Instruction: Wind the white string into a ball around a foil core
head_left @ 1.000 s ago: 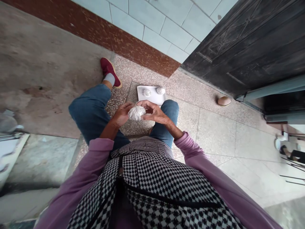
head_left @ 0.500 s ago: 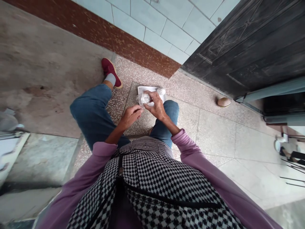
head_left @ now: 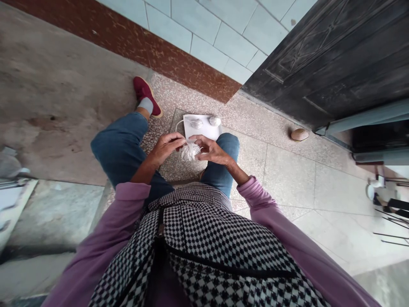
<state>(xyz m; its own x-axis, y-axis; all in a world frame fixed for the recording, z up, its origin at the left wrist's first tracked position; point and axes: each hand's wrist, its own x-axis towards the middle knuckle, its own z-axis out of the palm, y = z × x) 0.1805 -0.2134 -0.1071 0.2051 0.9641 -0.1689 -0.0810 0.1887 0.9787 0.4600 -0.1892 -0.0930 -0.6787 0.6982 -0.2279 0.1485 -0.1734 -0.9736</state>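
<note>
Between my hands is a bundle of white yarn (head_left: 189, 152), its loose loops hanging over the floor just in front of a shallow white tray (head_left: 207, 131). My right hand (head_left: 211, 151) grips it from the right with thumb and fingers. From the left, the fingertips of my left hand (head_left: 166, 146) are pinched at the bundle's top left edge, apparently on a strand. One white yarn ball (head_left: 197, 124) lies in the tray, and a second ball (head_left: 215, 121) sits at its far right corner. A pale cord (head_left: 179, 123) curves out past the tray's left side.
My knees stand on both sides of the tray. Beyond lies a speckled floor (head_left: 188, 98) up to a brown skirting (head_left: 191, 79) and tiled wall. At right are a dark door (head_left: 335, 64) and a tan shoe-like object (head_left: 299, 135).
The yarn bundle has come from above the tray toward my body, uncovering the ball in the tray. My left hand has risen to meet it, and a curved cord now shows.
</note>
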